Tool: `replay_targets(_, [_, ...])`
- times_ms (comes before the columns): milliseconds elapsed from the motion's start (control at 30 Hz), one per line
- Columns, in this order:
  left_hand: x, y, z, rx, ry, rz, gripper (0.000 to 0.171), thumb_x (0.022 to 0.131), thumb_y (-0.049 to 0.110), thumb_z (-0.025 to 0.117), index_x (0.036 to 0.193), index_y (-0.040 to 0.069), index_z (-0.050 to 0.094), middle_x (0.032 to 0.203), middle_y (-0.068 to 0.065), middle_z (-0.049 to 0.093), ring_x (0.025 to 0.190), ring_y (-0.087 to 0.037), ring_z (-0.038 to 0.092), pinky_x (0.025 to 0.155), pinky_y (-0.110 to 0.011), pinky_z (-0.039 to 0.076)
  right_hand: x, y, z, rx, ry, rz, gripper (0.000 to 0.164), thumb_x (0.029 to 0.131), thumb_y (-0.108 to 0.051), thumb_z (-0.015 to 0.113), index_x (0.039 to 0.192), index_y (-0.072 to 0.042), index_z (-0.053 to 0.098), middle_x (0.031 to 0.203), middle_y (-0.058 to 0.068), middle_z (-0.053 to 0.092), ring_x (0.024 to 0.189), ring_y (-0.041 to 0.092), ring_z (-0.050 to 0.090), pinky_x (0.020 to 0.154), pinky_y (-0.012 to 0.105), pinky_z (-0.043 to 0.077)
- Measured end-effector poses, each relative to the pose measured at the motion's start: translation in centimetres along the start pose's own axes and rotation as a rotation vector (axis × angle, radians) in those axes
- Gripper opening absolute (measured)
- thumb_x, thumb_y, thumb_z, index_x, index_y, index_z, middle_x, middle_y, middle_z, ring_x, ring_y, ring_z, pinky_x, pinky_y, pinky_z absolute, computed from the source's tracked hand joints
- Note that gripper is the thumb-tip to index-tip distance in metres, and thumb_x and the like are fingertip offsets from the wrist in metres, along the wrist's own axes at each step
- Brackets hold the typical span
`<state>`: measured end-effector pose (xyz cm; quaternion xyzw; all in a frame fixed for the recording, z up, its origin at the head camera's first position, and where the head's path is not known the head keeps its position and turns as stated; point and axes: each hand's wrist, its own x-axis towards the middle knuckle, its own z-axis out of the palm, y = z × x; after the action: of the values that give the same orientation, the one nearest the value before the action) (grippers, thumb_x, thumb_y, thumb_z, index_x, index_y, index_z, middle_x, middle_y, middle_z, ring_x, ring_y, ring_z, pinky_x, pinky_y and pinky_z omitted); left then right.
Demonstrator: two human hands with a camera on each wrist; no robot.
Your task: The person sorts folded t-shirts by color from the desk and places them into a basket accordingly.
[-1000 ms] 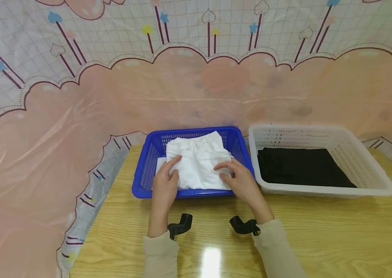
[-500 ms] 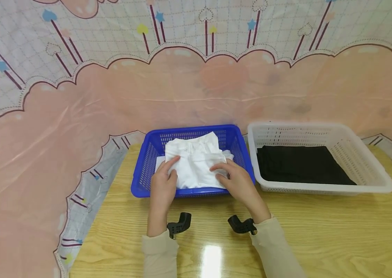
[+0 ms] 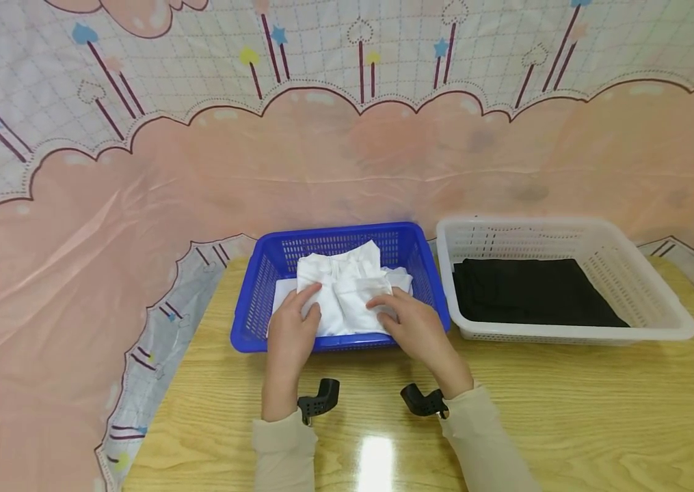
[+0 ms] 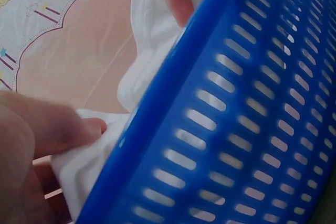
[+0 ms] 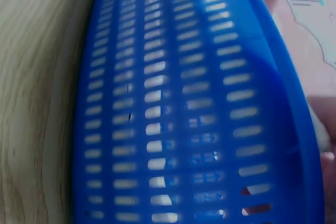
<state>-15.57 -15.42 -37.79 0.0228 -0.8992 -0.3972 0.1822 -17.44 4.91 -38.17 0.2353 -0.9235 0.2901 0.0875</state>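
A white garment (image 3: 347, 301) with a gathered band along its far edge is in the blue basket (image 3: 337, 342). My left hand (image 3: 290, 335) pinches its left side, thumb on top and fingers underneath in the left wrist view. At the right side, my right hand (image 3: 416, 328) holds the garment's other edge with bent fingers. More folded white cloth (image 3: 401, 280) lies below it in the basket. The basket wall (image 5: 286, 103) fills most of the right wrist view and hides most of the right hand there.
To the right of the blue basket stands a white basket (image 3: 580, 333) with folded black cloth (image 3: 525, 294) inside. Both baskets rest on a wooden table (image 3: 568, 410), in front of a patterned pink curtain (image 3: 322, 157).
The garment has come a little nearer and looks narrower, its right edge drawn leftward with my right hand. More of the white cloth beneath shows at the right. Both hands keep their hold.
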Motion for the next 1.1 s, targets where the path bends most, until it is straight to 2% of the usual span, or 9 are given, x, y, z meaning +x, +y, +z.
replay_targets(100, [0.1,0.0,0.1,0.019,-0.021,-0.004,0.030,0.088,0.023,0.053,0.117,0.021,0.061,0.116,-0.001,0.056,0.102,-0.023,0.054,0.084,-0.040,0.042,0.1,-0.2,0.1,-0.083,-0.031,-0.012,0.023,0.089,-0.024,0.055,0.110,-0.026,0.062,0.120,0.001,0.055,0.082,0.016,0.060,0.066,0.036,0.046])
replay_targets(133, [0.1,0.0,0.2,0.028,-0.024,-0.002,0.030,0.089,0.026,0.052,0.117,0.020,0.061,0.117,-0.001,0.056,0.108,-0.025,0.052,0.087,-0.042,0.041,0.1,-0.3,0.1,-0.115,-0.041,-0.017,0.024,0.090,-0.026,0.054,0.112,-0.025,0.062,0.119,0.000,0.056,0.095,0.019,0.058,0.072,0.039,0.047])
replay_targets(200, [0.1,0.0,0.4,0.052,-0.021,0.004,0.030,0.089,0.027,0.051,0.116,0.020,0.062,0.116,-0.001,0.057,0.107,-0.026,0.053,0.086,-0.042,0.041,0.1,-0.3,0.3,-0.171,-0.058,-0.021,0.027,0.090,-0.031,0.051,0.115,-0.025,0.061,0.123,0.000,0.054,0.110,0.022,0.052,0.081,0.042,0.045])
replay_targets(400, [0.0,0.1,0.6,0.126,-0.021,0.026,0.031,0.090,0.028,0.048,0.116,0.018,0.062,0.117,-0.001,0.058,0.103,-0.027,0.055,0.082,-0.044,0.043,0.0,-0.5,0.6,-0.230,-0.049,-0.001,0.030,0.091,-0.035,0.049,0.116,-0.025,0.060,0.123,-0.003,0.054,0.107,0.019,0.054,0.078,0.041,0.046])
replay_targets(633, [0.2,0.2,0.8,0.189,-0.075,-0.002,0.035,0.091,0.034,0.046,0.118,0.018,0.061,0.119,-0.003,0.056,0.104,-0.028,0.055,0.082,-0.046,0.042,0.0,-0.7,0.7,-0.246,-0.016,0.059,0.029,0.090,-0.034,0.049,0.113,-0.023,0.063,0.117,-0.003,0.058,0.097,0.019,0.059,0.070,0.039,0.048])
replay_targets(833, [0.9,0.3,0.3,0.217,-0.167,-0.026,0.038,0.091,0.036,0.045,0.120,0.016,0.058,0.122,-0.010,0.054,0.106,-0.033,0.052,0.083,-0.050,0.040,0.0,-0.8,0.8,-0.238,0.004,0.126,0.029,0.090,-0.035,0.049,0.112,-0.021,0.064,0.114,0.001,0.060,0.090,0.022,0.061,0.063,0.039,0.048])
replay_targets(967, [1.2,0.0,-0.2,0.233,-0.238,-0.066,0.040,0.092,0.036,0.044,0.123,0.013,0.056,0.126,-0.014,0.050,0.113,-0.033,0.047,0.090,-0.050,0.036,0.0,-0.9,1.0,-0.234,0.012,0.146,0.030,0.090,-0.037,0.048,0.110,-0.020,0.065,0.108,-0.001,0.062,0.086,0.021,0.062,0.062,0.038,0.048])
replay_targets(1100, [1.4,-0.5,-0.4,0.250,-0.273,-0.116,0.043,0.091,0.036,0.044,0.124,0.010,0.054,0.126,-0.013,0.050,0.115,-0.032,0.045,0.092,-0.050,0.034,-0.1,-1.1,1.0,-0.245,0.012,0.155,0.030,0.089,-0.036,0.050,0.109,-0.018,0.065,0.105,-0.001,0.063,0.083,0.021,0.062,0.060,0.039,0.048])
